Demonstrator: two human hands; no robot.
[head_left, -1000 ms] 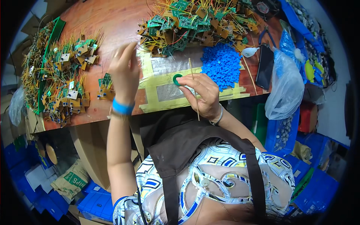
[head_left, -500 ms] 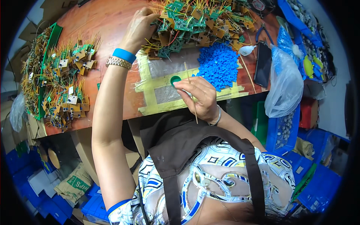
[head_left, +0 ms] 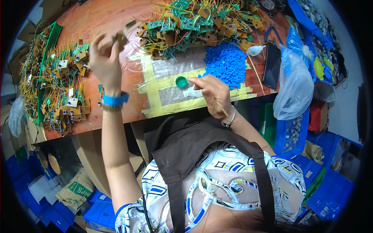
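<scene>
Since half a second ago my left hand (head_left: 105, 62) has come back from the heap of boards (head_left: 194, 23) at twelve o'clock, pinching one small wired board (head_left: 121, 37) up off the worktop (head_left: 116, 15) where I can see it. My right hand (head_left: 211, 93) rests by the green cap (head_left: 181, 81) at its nine o'clock, fingers curled around a thin stick, with the blue parts (head_left: 227, 64) close at its one o'clock.
</scene>
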